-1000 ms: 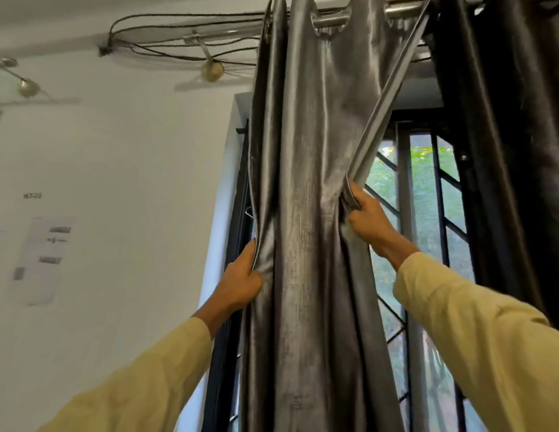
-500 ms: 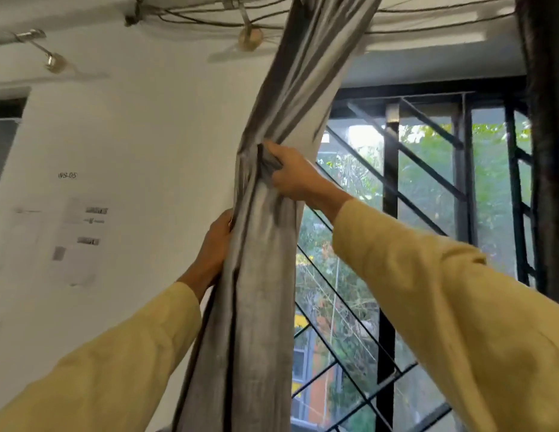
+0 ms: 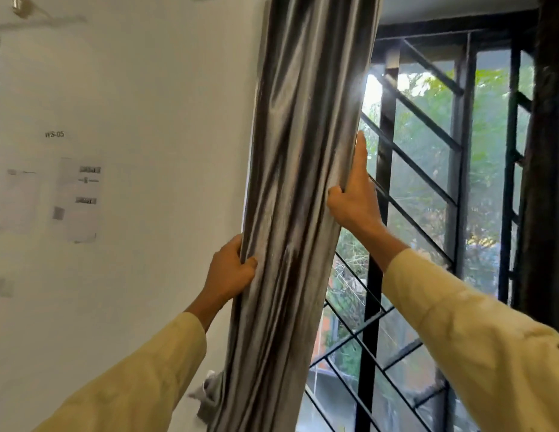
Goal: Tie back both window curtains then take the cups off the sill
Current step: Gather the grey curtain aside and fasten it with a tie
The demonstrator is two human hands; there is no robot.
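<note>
The left hand [image 3: 233, 269] is clenched on the left edge of the gathered grey curtain [image 3: 300, 188], thumb hooked over the front folds. Higher up on the right, the right hand [image 3: 354, 201] grips the curtain's other edge, thumb pressed into the cloth and the fingers [image 3: 362, 154] stretched up along it. Between them the curtain hangs bunched in a column, covering the left side of the window. Right of it, the black window bars [image 3: 425, 157] stand bare with green trees beyond. A second, dark curtain [image 3: 546, 182] hangs at the far right. On the white wall [image 3: 153, 120] to the left are papers [image 3: 80, 199], too blurred to read. Low by the curtain's left edge hangs something pale, perhaps a tie-back [image 3: 209, 397].
</note>
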